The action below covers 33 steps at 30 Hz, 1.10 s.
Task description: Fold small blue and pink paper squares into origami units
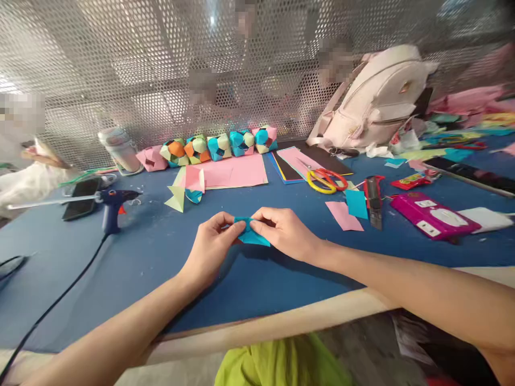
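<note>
Head view: my left grip [213, 241] and right grip [287, 230] both pinch the folded blue paper [254, 237], near the middle of the table's [277, 295] front edge. Along the far edge sit a bottle [121, 151] and pale backpack [380, 102], contents hidden.

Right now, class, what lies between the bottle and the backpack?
In the head view, a row of six folded paper balls, then a black sheet, lie between the bottle and the backpack.
</note>
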Motion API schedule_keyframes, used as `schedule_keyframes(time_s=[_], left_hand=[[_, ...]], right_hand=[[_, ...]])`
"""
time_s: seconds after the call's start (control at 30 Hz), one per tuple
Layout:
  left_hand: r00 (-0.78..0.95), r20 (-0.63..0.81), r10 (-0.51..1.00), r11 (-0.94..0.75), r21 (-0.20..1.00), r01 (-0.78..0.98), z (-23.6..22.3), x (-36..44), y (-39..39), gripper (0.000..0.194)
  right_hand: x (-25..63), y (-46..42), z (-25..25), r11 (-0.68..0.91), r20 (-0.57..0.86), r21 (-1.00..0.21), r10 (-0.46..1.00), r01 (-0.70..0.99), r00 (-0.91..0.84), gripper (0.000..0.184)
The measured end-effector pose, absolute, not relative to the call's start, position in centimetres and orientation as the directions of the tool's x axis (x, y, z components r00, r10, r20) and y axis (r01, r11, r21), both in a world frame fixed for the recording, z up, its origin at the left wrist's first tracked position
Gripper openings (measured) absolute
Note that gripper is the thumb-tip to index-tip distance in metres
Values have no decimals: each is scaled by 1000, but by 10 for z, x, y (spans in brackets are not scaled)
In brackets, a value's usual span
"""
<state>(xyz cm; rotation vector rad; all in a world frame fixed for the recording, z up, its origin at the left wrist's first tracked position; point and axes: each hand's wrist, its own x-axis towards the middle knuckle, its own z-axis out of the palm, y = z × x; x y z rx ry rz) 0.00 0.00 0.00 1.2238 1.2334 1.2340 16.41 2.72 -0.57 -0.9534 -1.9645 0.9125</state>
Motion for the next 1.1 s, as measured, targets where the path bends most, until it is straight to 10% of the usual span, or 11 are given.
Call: schedule_keyframes(time_s=[0.43,1.1], left_hand=[[15,37,999,-37,999,-34,-2,1,-1,24],[21,226,974,-218,910,352,1,-3,-2,19]], right_hand=[[163,30,-5,511,355,-797,827,321,-436,16],[163,30,-5,511,356,-791,832,337,-425,10]])
